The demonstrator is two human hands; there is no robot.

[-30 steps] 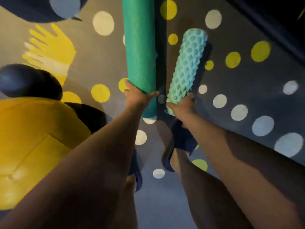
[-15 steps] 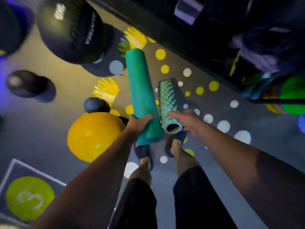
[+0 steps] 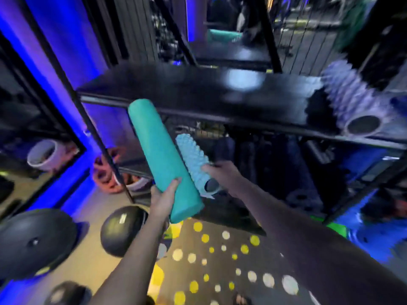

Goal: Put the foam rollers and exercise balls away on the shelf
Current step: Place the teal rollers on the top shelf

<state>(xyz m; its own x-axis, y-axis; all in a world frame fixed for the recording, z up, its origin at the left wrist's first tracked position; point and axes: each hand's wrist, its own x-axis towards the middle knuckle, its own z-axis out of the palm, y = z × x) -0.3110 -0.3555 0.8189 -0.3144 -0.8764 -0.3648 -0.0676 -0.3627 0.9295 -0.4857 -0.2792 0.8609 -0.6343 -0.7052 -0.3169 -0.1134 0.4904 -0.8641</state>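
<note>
Smooth teal foam roller (image 3: pixel 163 157) is in the air, tilted up, its far end level with the front edge of the black shelf (image 3: pixel 176 89). Left hand (image 3: pixel 164 198) is wrapped round it near the low end. Knobbed pale-blue foam roller (image 3: pixel 195 164) is just beside it, maybe touching. Right hand (image 3: pixel 220 172) is curled round it near its open end.

Risks:
- Teal roller is long and held at one end, so the tip may strike the shelf edge and twist out of the grip.
- The rollers may knock each other if both go up together.
- Laid across the board, either may roll off the front.
- Lavender knobbed roller (image 3: pixel 352 102) at the shelf's right end could get bumped.
- Black exercise ball (image 3: pixel 121 230) on the floor close by is a trip hazard.
</note>
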